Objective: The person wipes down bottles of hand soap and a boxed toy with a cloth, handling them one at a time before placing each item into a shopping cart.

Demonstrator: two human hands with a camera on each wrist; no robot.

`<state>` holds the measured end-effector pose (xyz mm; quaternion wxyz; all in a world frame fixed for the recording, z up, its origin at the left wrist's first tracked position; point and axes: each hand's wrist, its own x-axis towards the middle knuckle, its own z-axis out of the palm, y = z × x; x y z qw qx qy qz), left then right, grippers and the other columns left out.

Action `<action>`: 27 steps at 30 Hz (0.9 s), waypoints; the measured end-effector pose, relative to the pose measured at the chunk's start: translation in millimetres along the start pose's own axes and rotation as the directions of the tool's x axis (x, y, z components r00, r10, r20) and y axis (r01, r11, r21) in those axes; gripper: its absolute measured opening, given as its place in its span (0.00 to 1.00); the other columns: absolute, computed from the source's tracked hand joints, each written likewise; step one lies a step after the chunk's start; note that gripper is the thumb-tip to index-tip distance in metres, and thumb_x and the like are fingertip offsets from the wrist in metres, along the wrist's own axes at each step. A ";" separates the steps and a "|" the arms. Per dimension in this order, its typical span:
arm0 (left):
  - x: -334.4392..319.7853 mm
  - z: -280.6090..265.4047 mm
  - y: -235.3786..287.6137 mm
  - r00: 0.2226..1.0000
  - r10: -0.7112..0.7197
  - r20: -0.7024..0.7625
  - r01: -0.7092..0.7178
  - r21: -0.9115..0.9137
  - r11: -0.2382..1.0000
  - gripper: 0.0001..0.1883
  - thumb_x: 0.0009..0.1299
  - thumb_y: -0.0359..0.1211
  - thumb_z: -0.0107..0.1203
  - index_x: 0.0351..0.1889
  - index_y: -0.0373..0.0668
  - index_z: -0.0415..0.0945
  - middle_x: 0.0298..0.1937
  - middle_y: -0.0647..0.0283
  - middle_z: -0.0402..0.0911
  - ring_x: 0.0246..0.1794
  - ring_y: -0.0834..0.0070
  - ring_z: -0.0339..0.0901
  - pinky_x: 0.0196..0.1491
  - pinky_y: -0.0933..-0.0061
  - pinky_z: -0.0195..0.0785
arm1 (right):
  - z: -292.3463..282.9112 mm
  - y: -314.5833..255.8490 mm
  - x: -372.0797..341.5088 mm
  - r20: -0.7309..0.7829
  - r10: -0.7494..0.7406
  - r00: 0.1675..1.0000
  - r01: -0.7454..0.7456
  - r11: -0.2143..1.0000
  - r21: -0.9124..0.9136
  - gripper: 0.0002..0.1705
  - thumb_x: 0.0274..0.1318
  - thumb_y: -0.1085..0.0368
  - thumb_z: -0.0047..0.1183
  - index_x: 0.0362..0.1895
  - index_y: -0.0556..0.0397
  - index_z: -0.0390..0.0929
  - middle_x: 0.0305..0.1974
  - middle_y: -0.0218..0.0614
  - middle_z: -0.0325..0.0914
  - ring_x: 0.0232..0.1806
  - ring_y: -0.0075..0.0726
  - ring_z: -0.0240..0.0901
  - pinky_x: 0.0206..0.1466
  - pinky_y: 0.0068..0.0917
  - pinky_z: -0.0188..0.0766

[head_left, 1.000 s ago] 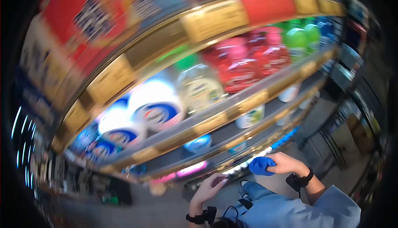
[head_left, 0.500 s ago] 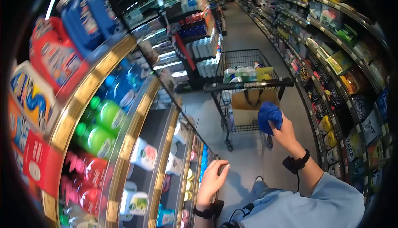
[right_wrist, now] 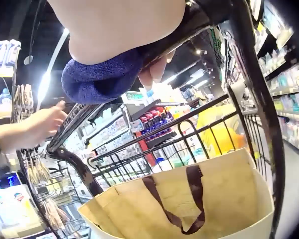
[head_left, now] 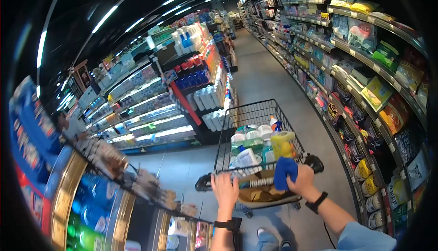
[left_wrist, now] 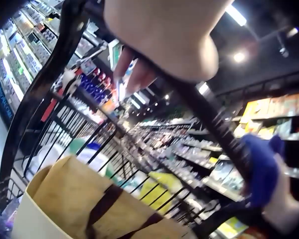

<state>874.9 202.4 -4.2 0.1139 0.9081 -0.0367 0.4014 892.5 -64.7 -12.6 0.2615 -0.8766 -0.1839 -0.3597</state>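
Note:
A black shopping cart stands in front of me. My left hand rests on the left part of its handle, fingers laid forward over the bar. My right hand grips a bunched blue cloth at the handle's right part. In the right wrist view the cloth lies between palm and bar, with fingertips showing beyond it. Below the handle hangs an open paper bag with dark brown straps. Several white-and-green bottles and a yellow package lie in the cart's basket.
Stocked shelves run along the right side of the aisle. On the left stands a shelf with blue and green bottles. Ahead on the left is a lit display; a grey floor stretches forward between them.
The view has swung from the left bottle shelf to the aisle and cart. The cart is nearer; both hands have come to its handle, the right still holding the blue cloth.

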 end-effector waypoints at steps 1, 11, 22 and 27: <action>-10.6 21.0 -10.9 0.996 0.041 -0.077 -0.040 0.016 0.999 0.10 0.63 0.36 0.44 0.25 0.42 0.72 0.31 0.60 0.72 0.36 0.64 0.70 0.51 0.57 0.55 | -4.4 -3.3 7.4 -0.034 -0.027 0.999 0.028 0.999 0.044 0.13 0.32 0.59 0.56 0.26 0.48 0.73 0.18 0.38 0.68 0.22 0.48 0.68 0.27 0.40 0.65; 1.9 32.8 -2.9 0.993 0.115 -0.005 -0.115 0.012 0.993 0.12 0.55 0.40 0.40 0.12 0.49 0.64 0.12 0.67 0.63 0.15 0.69 0.60 0.34 0.66 0.50 | 3.3 23.4 -6.1 0.106 -0.111 0.988 0.129 0.975 -0.181 0.06 0.37 0.61 0.50 0.24 0.45 0.75 0.28 0.28 0.76 0.29 0.30 0.72 0.44 0.34 0.65; 91.9 101.2 -30.1 0.939 0.334 -0.077 -0.334 0.015 0.943 0.13 0.63 0.41 0.44 0.21 0.50 0.76 0.15 0.73 0.70 0.14 0.78 0.63 0.32 0.73 0.53 | 54.0 78.4 32.7 0.294 -0.116 0.949 0.229 0.893 -0.387 0.06 0.33 0.56 0.48 0.21 0.30 0.76 0.25 0.17 0.72 0.28 0.22 0.69 0.46 0.32 0.58; 139.5 170.5 -38.6 0.950 0.288 -0.120 -0.291 -0.012 0.957 0.15 0.65 0.43 0.43 0.22 0.48 0.76 0.16 0.74 0.72 0.16 0.80 0.66 0.36 0.72 0.53 | 108.4 133.2 88.1 0.165 -0.158 0.974 0.215 0.880 -0.425 0.07 0.25 0.58 0.44 0.16 0.32 0.74 0.21 0.16 0.72 0.28 0.22 0.68 0.50 0.32 0.58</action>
